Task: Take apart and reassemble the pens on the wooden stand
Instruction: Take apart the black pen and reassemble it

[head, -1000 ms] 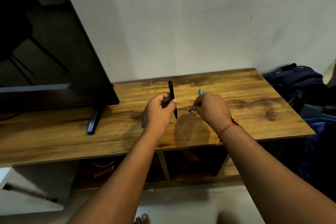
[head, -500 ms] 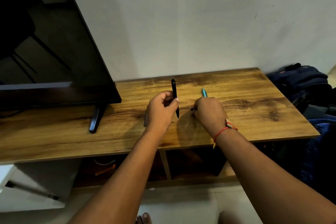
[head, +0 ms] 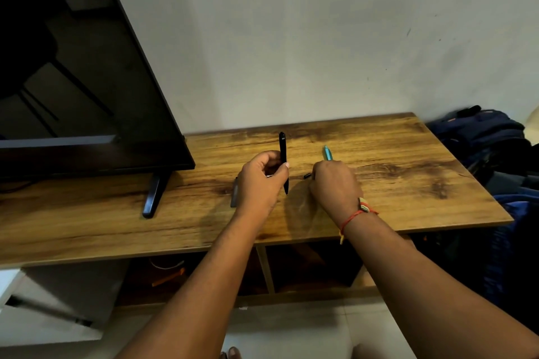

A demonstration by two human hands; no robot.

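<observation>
Dim, warm indoor light; soft shadows of the hands fall on the wooden stand (head: pixel 408 178). The television screen (head: pixel 73 81) reflects faintly. Wide-angle bending at edges; slight overall softness.

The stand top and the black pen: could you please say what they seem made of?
Stand top: wood or wood-look laminate, satin; bold grain and knots show. Black pen: probably plastic, smooth matte; even black, hardly any glare.
</observation>
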